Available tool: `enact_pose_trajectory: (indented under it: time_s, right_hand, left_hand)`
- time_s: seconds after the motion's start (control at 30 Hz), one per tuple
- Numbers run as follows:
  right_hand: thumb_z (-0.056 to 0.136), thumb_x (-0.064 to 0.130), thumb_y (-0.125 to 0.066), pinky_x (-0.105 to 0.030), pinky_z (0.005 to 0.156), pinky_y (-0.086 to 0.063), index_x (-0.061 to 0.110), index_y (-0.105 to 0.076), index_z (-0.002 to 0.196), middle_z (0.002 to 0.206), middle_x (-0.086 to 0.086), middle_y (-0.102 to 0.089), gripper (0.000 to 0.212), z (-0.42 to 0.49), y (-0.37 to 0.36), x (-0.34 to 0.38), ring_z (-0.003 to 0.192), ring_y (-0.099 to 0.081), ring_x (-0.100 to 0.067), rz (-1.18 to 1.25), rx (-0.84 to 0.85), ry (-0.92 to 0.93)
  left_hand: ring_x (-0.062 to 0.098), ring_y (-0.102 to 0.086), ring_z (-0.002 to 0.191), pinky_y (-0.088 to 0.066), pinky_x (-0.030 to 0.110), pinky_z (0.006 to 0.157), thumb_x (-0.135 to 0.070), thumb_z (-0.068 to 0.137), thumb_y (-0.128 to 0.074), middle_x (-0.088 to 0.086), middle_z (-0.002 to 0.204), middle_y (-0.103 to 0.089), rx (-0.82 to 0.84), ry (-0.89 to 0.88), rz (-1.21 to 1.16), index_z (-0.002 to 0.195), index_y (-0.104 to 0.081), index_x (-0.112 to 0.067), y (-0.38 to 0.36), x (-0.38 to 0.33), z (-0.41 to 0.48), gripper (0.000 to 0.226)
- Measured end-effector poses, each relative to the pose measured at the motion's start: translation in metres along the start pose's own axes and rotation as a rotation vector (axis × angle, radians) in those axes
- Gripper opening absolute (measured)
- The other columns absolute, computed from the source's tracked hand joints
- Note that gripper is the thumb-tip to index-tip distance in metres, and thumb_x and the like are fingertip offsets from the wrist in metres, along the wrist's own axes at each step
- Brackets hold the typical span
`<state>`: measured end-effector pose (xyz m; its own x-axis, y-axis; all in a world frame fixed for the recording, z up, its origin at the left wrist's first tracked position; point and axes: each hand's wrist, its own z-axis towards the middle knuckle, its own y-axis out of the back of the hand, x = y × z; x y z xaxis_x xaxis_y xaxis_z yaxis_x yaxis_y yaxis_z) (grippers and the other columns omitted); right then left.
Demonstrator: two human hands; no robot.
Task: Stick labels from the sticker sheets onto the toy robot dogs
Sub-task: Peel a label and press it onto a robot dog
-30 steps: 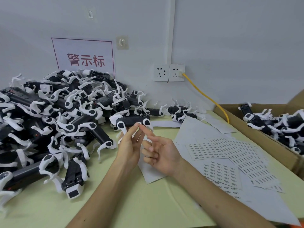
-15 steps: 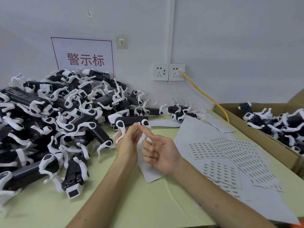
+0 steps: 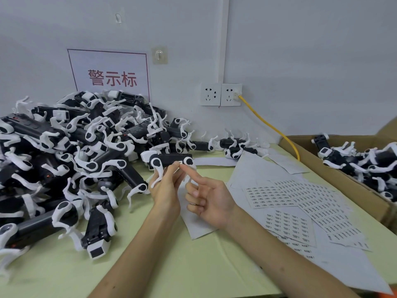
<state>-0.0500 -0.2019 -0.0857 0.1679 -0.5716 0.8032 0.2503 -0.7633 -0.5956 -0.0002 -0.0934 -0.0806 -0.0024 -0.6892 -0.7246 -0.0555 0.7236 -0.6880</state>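
Gripping a toy robot dog [image 3: 171, 159] in the left hand [image 3: 165, 190], pressing a label [image 3: 180, 162] on with the right hand [image 3: 211, 201], index finger straight. Risks creasing it through any twist.

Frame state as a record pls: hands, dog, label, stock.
left hand: grips dog from below
right hand: index fingertip presses label onto dog's side; other fingers curled
sheets: spread on table, right of hands
pile: dogs heaped at left
box: more dogs, far right
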Motion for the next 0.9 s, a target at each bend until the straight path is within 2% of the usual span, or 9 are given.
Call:
enact_pose_trajectory:
  time_s: [0.1, 0.17, 0.23, 0.3, 0.5, 0.6, 0.67, 0.8, 0.9]
  right_hand:
    - [0.097, 0.024, -0.051, -0.025, 0.049, -0.017, 0.031, -0.061, 0.141, 0.063, 0.002, -0.038, 0.046, 0.000, 0.000, 0.000, 0.052, -0.020, -0.012, -0.011, -0.011, 0.006]
    - [0.096, 0.025, -0.052, -0.025, 0.049, -0.017, 0.031, -0.060, 0.142, 0.064, 0.002, -0.038, 0.047, 0.000, -0.001, 0.000, 0.053, -0.020, -0.012, -0.020, -0.012, 0.006]
    - [0.095, 0.026, -0.054, -0.025, 0.049, -0.017, 0.031, -0.060, 0.142, 0.064, 0.002, -0.038, 0.048, 0.001, -0.001, 0.000, 0.053, -0.020, -0.012, -0.025, -0.012, 0.007]
    - [0.094, 0.026, -0.054, -0.026, 0.050, -0.016, 0.030, -0.060, 0.142, 0.064, 0.002, -0.038, 0.048, 0.001, -0.001, 0.000, 0.053, -0.019, -0.012, -0.028, -0.013, 0.009]
    - [0.096, 0.023, -0.052, -0.026, 0.050, -0.016, 0.027, -0.061, 0.141, 0.064, 0.002, -0.038, 0.046, 0.001, -0.001, -0.001, 0.054, -0.019, -0.013, -0.019, -0.046, 0.012]
    - [0.095, 0.021, -0.053, -0.026, 0.049, -0.015, 0.024, -0.062, 0.140, 0.064, 0.002, -0.035, 0.046, 0.002, -0.001, 0.001, 0.055, -0.016, -0.013, 0.001, -0.092, 0.023]
    - [0.095, 0.019, -0.051, -0.026, 0.048, -0.015, 0.022, -0.064, 0.138, 0.063, 0.002, -0.033, 0.045, 0.002, 0.000, 0.002, 0.055, -0.015, -0.013, 0.008, -0.120, 0.030]
    - [0.091, 0.019, -0.054, -0.025, 0.047, -0.015, 0.018, -0.069, 0.132, 0.060, 0.002, -0.033, 0.044, 0.003, 0.000, 0.003, 0.052, -0.017, -0.013, -0.024, -0.164, 0.067]
    - [0.083, 0.018, -0.056, -0.023, 0.042, -0.015, 0.007, -0.071, 0.115, 0.053, 0.002, -0.034, 0.038, 0.002, 0.002, 0.008, 0.044, -0.018, -0.010, 0.004, -0.250, 0.158]
  left_hand:
    - [0.013, -0.077, 0.082, -0.056, 0.026, 0.085, -0.007, 0.091, -0.074, -0.002, 0.076, -0.074, -0.002, -0.001, -0.005, 0.109, -0.054, -0.012, 0.000, 0.001, 0.001, 0.027]
    - [0.014, -0.077, 0.081, -0.057, 0.025, 0.082, -0.007, 0.091, -0.074, -0.001, 0.076, -0.073, -0.007, -0.006, 0.000, 0.096, -0.056, -0.013, 0.001, 0.001, 0.001, 0.019]
    - [0.016, -0.076, 0.079, -0.059, 0.025, 0.079, -0.005, 0.090, -0.074, 0.001, 0.073, -0.071, -0.022, -0.025, 0.012, 0.080, -0.055, -0.015, 0.000, 0.002, 0.001, 0.024]
    - [0.018, -0.076, 0.078, -0.059, 0.024, 0.076, -0.004, 0.089, -0.075, 0.003, 0.072, -0.069, -0.033, -0.044, 0.017, 0.075, -0.053, -0.016, 0.000, 0.002, 0.002, 0.028]
    - [0.017, -0.076, 0.077, -0.059, 0.022, 0.072, -0.004, 0.087, -0.076, 0.002, 0.070, -0.069, -0.051, -0.054, 0.029, 0.073, -0.055, -0.015, 0.001, 0.004, 0.003, 0.028]
    - [0.018, -0.077, 0.083, -0.059, 0.023, 0.077, -0.006, 0.089, -0.076, -0.004, 0.070, -0.071, -0.060, -0.040, 0.006, 0.093, -0.061, -0.008, 0.003, 0.003, 0.007, 0.016]
    - [0.018, -0.078, 0.086, -0.060, 0.024, 0.081, -0.006, 0.090, -0.075, -0.007, 0.072, -0.071, -0.050, -0.033, -0.024, 0.102, -0.061, -0.005, 0.006, 0.002, 0.011, 0.019]
    - [0.015, -0.078, 0.083, -0.058, 0.030, 0.091, -0.009, 0.092, -0.073, -0.008, 0.071, -0.075, -0.009, 0.001, -0.007, 0.091, -0.064, -0.010, 0.006, 0.002, 0.012, 0.010]
    - [0.019, -0.078, 0.082, -0.062, 0.031, 0.084, -0.008, 0.094, -0.072, -0.003, 0.078, -0.072, 0.007, 0.001, -0.043, 0.089, -0.062, -0.010, 0.007, 0.003, 0.017, 0.011]
